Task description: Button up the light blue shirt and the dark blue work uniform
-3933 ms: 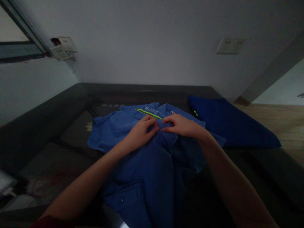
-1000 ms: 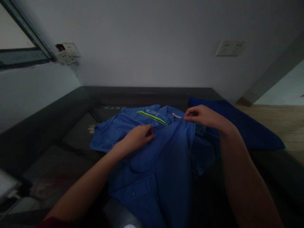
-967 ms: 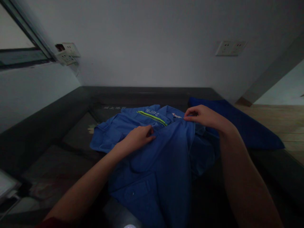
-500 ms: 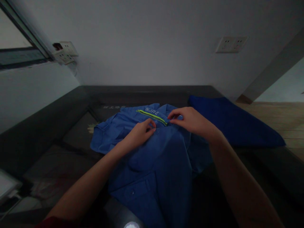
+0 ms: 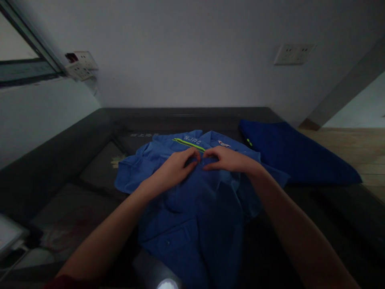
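A blue work jacket (image 5: 180, 200) lies spread out in front of me, with a yellow-green stripe, pale lettering and a small badge on its chest. My left hand (image 5: 180, 165) is curled at the middle of the chest, its thumb and fingertips closed on the fabric along the front opening. Just to its right, my right hand (image 5: 227, 159) has its thumb and fingers bent onto the same strip of cloth, below the stripe. The fingertips nearly meet, and the small part between them is hard to make out in the dim light.
Under the jacket is a dark surface with a raised dark rim (image 5: 183, 112) along the wall. A dark blue folded cloth (image 5: 294, 154) lies at the right. Wall sockets (image 5: 294, 54) are at both sides. A white box with a cable (image 5: 12, 235) sits at lower left.
My right hand has moved left and slightly down from the stripe's right end to beside my left hand, uncovering the badge. The left hand has shifted only slightly.
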{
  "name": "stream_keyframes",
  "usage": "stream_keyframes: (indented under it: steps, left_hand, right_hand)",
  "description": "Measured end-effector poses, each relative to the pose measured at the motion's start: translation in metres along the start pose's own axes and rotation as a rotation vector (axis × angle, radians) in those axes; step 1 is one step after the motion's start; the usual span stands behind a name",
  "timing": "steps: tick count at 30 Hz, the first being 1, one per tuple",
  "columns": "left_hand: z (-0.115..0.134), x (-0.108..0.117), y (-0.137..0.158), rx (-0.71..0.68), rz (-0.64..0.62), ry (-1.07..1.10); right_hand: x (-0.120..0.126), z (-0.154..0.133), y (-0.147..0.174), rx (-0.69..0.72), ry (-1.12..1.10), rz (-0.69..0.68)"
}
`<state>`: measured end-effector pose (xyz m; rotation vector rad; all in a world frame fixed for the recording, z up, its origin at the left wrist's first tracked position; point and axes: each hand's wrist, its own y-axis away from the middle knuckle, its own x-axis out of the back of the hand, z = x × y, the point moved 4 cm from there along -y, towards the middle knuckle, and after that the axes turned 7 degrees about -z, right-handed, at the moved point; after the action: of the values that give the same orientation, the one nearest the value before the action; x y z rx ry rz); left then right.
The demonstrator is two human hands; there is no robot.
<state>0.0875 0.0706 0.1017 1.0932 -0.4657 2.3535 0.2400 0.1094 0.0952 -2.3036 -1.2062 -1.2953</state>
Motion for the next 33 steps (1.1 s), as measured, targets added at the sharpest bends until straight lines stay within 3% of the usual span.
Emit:
stream_keyframes:
  steps: [5,9,14,33]
  left_hand:
    - [0.002,-0.003,0.0,-0.041,-0.037,-0.091]
    - [-0.002,-0.005,0.0,0.014,-0.057,-0.13]
    - [-0.01,-0.011,-0.001,0.054,-0.088,-0.125]
    - [-0.014,-0.014,-0.003,0.035,0.026,-0.054]
  right_hand:
    - [-0.003,0.003,-0.001,-0.093,-0.005,0.045]
    - [-0.007,0.002,-0.003,-0.032,-0.012,-0.049]
    - [-0.007,0.002,-0.003,0.017,0.004,-0.053]
    - [0.001,-0.005,-0.001,-0.016,-0.017,0.097]
